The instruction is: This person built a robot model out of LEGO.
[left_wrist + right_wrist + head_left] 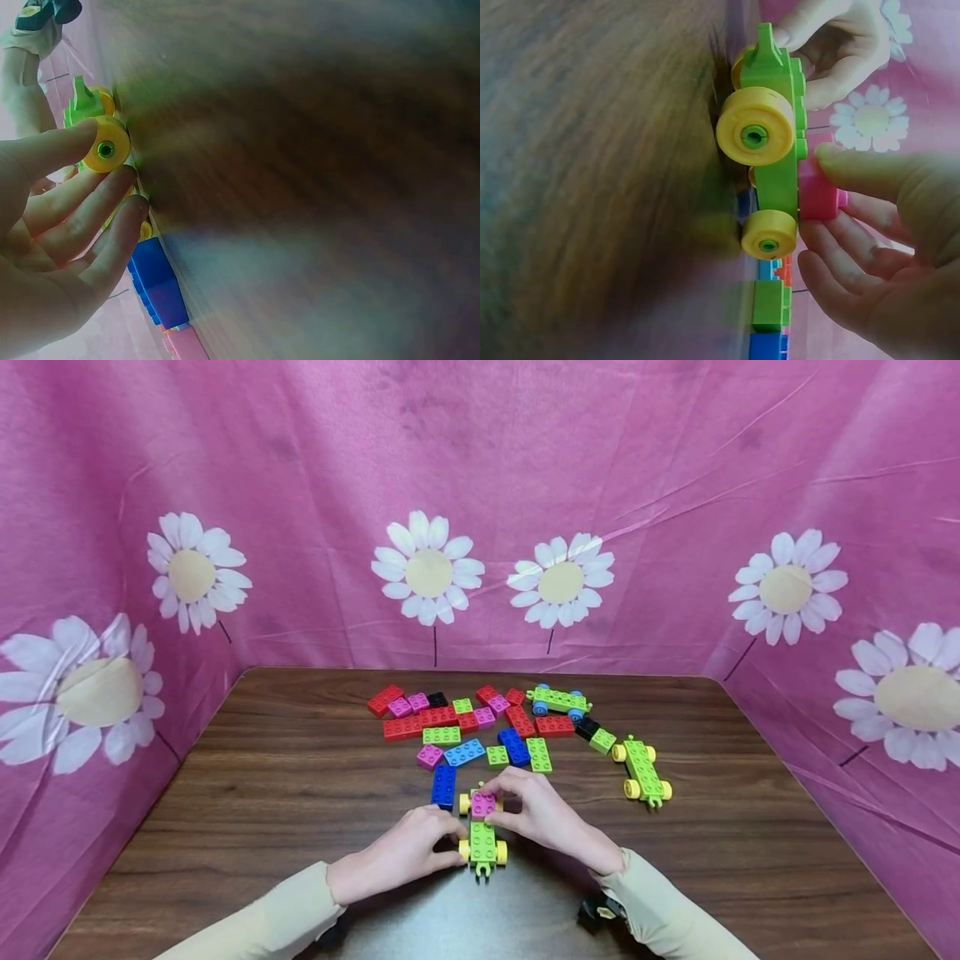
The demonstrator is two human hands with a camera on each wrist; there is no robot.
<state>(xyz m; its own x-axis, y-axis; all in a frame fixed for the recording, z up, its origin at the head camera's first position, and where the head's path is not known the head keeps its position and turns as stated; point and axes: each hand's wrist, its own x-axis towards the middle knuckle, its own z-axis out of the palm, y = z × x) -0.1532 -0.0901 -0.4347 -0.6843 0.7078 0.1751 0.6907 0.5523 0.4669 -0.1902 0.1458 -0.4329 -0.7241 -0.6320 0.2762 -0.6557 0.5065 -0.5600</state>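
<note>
A lime green toy car base [482,845] with yellow wheels stands on the table near its front, hitch end toward me. At its near left wheel [106,148], my left hand [408,852] holds the base between thumb and fingers. A pink 2x2 building brick [819,187] sits against the studs at the far end of the base. Thumb and fingers of my right hand [536,814] pinch that brick from its sides. Whether the brick is fully pressed down I cannot tell. A dark blue brick [443,787] lies just beyond my left fingertips.
Farther back lie several loose bricks, among them a red brick [403,727], a light blue brick [465,752] and a lime brick [538,755]. A second yellow-wheeled base [642,768] stands at the right, and a blue-wheeled base [558,699] at the back.
</note>
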